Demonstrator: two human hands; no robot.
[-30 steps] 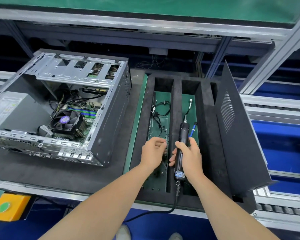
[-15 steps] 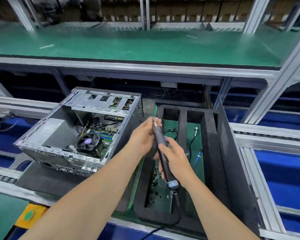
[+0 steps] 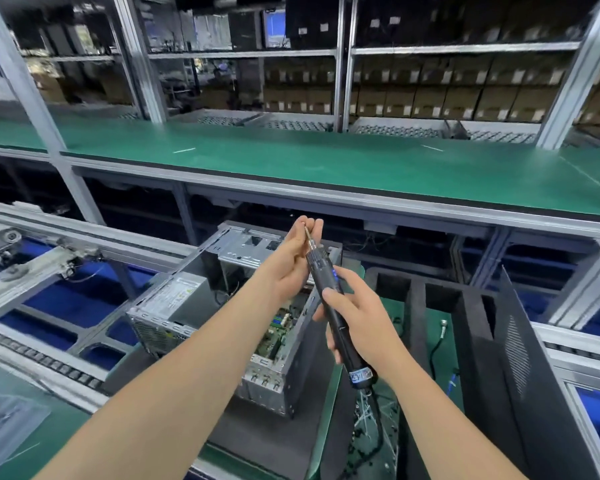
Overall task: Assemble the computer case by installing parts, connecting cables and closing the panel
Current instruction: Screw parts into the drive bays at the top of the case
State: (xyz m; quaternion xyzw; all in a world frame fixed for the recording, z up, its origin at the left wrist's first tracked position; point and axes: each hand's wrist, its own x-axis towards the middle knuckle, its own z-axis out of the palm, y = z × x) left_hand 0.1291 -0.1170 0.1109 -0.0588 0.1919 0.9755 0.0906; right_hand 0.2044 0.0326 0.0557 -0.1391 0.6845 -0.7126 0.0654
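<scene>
right hand is gripping the electric screwdriver mid-barrel. left hand is pinching its bit; any screw is too small to see. the open computer case is sitting below, likely heavy, rigid and sharp-edged, so it is best held by its frame.

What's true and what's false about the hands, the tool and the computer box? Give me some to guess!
1. The right hand grips the electric screwdriver. True.
2. The left hand rests on the computer case. False: its fingers pinch the screwdriver's tip, up above the case.
3. The case is closed up. False: its side is open, and the side panel stands in the foam tray.
4. A cable hangs from the screwdriver's lower end. True.
</scene>
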